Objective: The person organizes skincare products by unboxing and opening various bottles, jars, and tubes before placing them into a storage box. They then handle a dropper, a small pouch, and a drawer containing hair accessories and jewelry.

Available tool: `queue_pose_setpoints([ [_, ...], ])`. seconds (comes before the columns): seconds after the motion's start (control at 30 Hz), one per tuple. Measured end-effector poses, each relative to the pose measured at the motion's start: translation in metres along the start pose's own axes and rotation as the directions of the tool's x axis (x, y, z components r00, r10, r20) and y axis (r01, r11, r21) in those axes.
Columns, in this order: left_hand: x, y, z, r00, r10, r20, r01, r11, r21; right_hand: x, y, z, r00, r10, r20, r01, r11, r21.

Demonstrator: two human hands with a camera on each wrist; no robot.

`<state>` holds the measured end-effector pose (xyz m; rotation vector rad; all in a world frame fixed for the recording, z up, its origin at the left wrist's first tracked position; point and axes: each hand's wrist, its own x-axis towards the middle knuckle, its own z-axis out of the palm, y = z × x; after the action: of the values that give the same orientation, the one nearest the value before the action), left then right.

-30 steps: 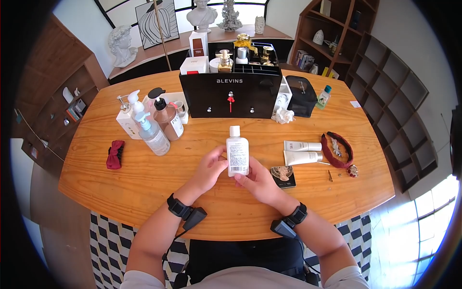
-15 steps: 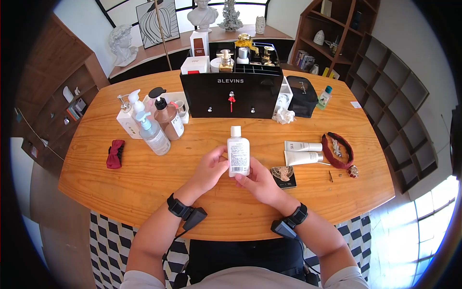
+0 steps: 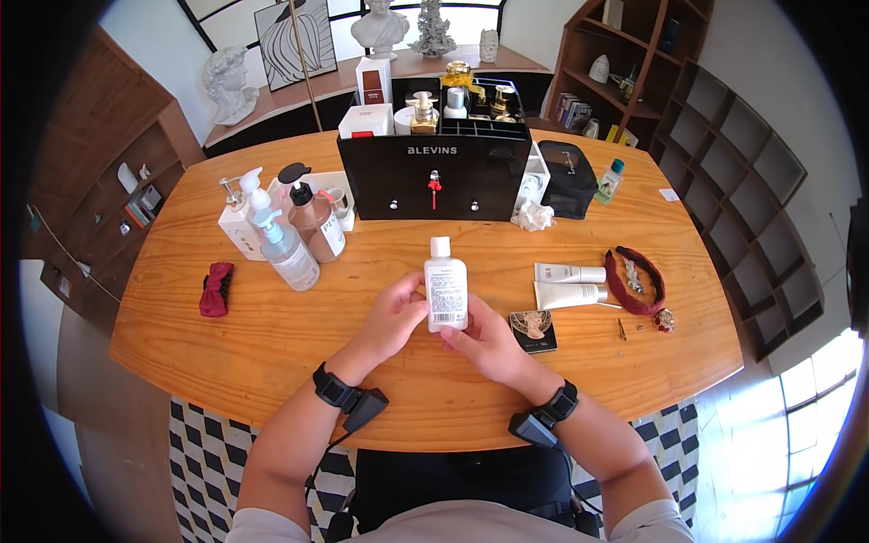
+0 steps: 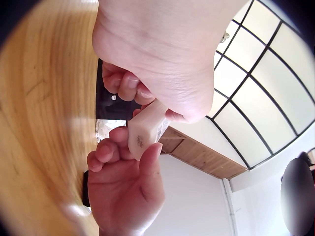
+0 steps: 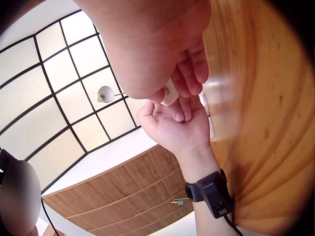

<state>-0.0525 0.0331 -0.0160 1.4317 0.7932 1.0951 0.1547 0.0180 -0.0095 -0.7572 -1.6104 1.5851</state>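
Observation:
A small white bottle with a white cap and a printed label stands upright in the air between both hands, label and barcode facing the person. The left hand holds its left side, thumb at the front edge. My right hand grips its lower right side, thumb near the bottom corner. In the left wrist view the bottle's base shows between the right hand's thumb and fingers, and the left fingers curl behind it. The right wrist view shows part of the bottle between the two hands.
Behind stands a black organizer with cosmetics. Pump bottles and a red bow are at left. To the right lie two tubes, a black compact, a red headband and a green-capped bottle.

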Motion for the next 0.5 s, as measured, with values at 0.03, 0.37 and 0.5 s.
queue_pose_setpoints([
  [0.03,0.0002,-0.0006,-0.0006,1.000,-0.001,0.007,0.001,1.000,0.006,0.0002,0.0006,0.0004,1.000,-0.007,-0.002,0.007,1.000,0.001],
  [0.37,-0.0002,-0.0002,-0.0005,1.000,0.003,-0.014,-0.003,1.000,-0.014,-0.0012,-0.0051,0.0007,1.000,-0.006,-0.002,0.006,0.999,-0.034],
  [0.5,-0.0007,-0.0020,0.0004,0.999,0.010,-0.032,-0.011,0.998,-0.054,-0.0013,-0.0034,-0.0001,1.000,-0.014,-0.013,0.014,0.999,-0.034],
])
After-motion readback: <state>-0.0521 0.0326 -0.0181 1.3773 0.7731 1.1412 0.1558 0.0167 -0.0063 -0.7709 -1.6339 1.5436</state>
